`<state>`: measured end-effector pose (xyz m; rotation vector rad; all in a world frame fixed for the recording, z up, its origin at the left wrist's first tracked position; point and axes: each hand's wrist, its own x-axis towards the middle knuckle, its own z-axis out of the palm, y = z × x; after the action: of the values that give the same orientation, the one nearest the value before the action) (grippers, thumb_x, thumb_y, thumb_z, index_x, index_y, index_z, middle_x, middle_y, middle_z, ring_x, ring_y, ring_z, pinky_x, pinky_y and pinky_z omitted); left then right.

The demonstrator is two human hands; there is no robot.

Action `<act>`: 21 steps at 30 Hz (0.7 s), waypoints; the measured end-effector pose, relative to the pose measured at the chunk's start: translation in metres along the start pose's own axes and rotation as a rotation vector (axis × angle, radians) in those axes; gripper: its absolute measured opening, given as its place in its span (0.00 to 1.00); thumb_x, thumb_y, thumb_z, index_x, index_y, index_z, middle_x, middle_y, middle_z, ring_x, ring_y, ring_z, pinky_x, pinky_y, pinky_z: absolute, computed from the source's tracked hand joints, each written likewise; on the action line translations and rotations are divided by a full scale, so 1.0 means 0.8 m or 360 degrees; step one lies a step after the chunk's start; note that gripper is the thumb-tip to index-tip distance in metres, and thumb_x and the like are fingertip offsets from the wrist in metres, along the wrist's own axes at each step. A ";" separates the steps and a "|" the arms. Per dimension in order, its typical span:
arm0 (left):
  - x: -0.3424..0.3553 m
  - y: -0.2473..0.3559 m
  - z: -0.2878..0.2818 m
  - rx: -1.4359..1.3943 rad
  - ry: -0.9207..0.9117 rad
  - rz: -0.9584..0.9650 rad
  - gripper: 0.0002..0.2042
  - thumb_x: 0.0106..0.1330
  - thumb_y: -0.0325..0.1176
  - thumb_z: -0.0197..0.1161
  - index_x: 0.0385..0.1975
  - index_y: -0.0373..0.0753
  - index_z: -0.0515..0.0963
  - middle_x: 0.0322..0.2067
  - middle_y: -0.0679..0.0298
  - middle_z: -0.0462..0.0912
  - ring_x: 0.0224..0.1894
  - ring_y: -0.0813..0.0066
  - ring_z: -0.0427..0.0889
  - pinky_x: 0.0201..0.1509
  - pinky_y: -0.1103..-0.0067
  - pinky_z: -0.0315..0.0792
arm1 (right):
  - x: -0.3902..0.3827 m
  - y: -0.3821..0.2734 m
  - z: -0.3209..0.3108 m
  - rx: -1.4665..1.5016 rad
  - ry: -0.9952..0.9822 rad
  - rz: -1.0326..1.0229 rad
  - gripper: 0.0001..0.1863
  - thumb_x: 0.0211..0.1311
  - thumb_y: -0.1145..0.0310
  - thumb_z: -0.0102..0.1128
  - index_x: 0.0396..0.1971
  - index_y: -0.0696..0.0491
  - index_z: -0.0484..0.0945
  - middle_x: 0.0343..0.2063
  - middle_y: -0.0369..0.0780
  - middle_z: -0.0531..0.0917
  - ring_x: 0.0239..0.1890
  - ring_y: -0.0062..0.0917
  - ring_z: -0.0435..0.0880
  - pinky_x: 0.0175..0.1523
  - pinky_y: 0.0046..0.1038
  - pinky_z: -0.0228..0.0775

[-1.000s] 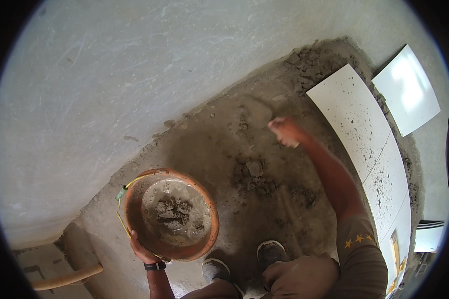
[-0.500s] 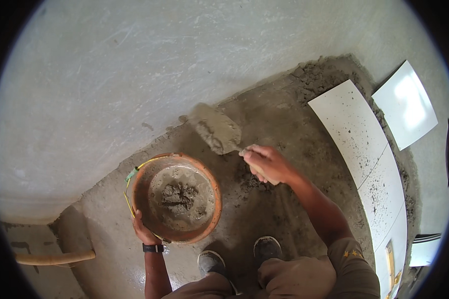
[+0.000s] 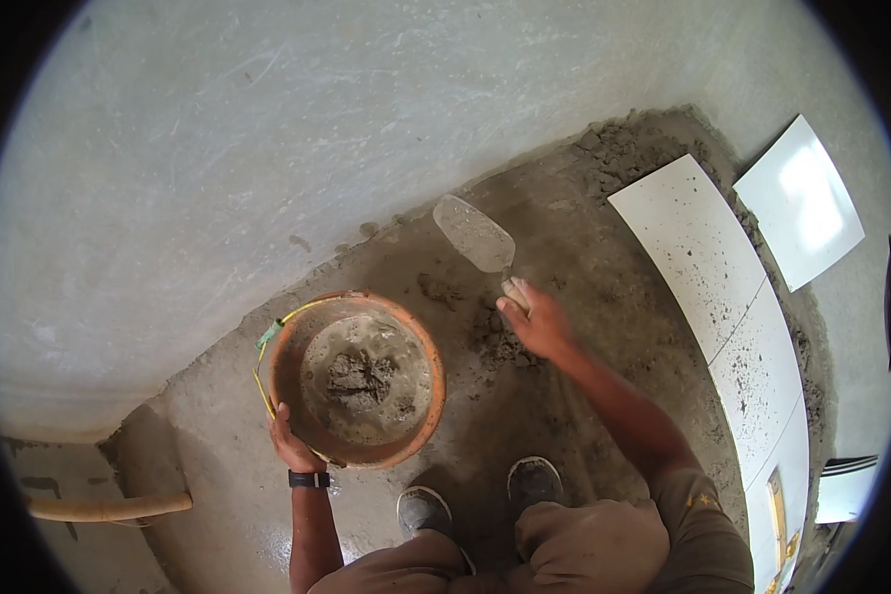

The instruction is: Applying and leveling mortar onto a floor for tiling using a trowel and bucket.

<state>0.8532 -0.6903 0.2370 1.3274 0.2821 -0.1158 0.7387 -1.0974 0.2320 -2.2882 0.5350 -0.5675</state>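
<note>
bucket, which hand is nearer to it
Left. The left hand is against the bucket at its near-left side; the right hand, gripping the trowel, is apart, to its right.

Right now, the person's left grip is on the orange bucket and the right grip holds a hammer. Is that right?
Not a hammer: the head view shows the right grip holding a trowel. The left grip is on the orange bucket, as you say.

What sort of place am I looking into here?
Probably a room under construction or renovation: there's a bucket of wet, mortar-like mix, a trowel in the right hand, and a row of dirt-speckled white tiles along the rough floor.
</note>
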 end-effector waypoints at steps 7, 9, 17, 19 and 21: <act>-0.003 0.002 -0.010 0.0014 0.0076 0.0019 0.22 0.65 0.43 0.57 0.54 0.36 0.72 0.48 0.62 0.77 0.50 0.68 0.76 0.55 0.72 0.70 | 0.102 0.016 0.041 -0.0578 -0.0722 -0.0190 0.22 0.64 0.57 0.56 0.55 0.50 0.73 0.52 0.45 0.78 0.52 0.41 0.78 0.53 0.41 0.71; -0.002 0.001 -0.008 0.0067 0.0128 0.0041 0.24 0.65 0.43 0.58 0.56 0.35 0.71 0.49 0.61 0.78 0.50 0.66 0.77 0.55 0.72 0.71 | 0.119 0.017 0.062 -0.0761 -0.0826 -0.0156 0.21 0.65 0.59 0.56 0.56 0.47 0.72 0.54 0.44 0.76 0.54 0.40 0.77 0.54 0.42 0.71; -0.002 0.010 -0.017 0.0068 0.0082 -0.0041 0.22 0.65 0.44 0.58 0.53 0.36 0.72 0.47 0.62 0.77 0.49 0.69 0.76 0.54 0.74 0.70 | 0.092 0.051 0.020 -0.0938 -0.1078 -0.0409 0.20 0.60 0.71 0.55 0.54 0.42 0.73 0.55 0.39 0.73 0.59 0.37 0.71 0.61 0.43 0.63; -0.002 0.005 -0.008 0.0017 0.0039 -0.0066 0.22 0.65 0.44 0.58 0.53 0.35 0.72 0.47 0.61 0.77 0.49 0.68 0.76 0.54 0.73 0.70 | 0.066 0.100 -0.018 -0.1037 -0.1043 -0.0517 0.21 0.59 0.72 0.55 0.54 0.42 0.73 0.53 0.39 0.74 0.57 0.37 0.72 0.62 0.41 0.62; 0.000 0.003 -0.011 -0.0007 0.0005 -0.0086 0.23 0.65 0.44 0.58 0.54 0.35 0.71 0.47 0.61 0.77 0.49 0.67 0.77 0.54 0.73 0.70 | 0.036 0.129 -0.050 -0.1107 -0.1014 -0.0622 0.21 0.58 0.73 0.55 0.53 0.43 0.74 0.51 0.40 0.74 0.56 0.37 0.73 0.62 0.39 0.62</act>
<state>0.8523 -0.6816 0.2377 1.3159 0.3208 -0.1587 0.7191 -1.2020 0.1909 -3.0581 -0.0607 0.2488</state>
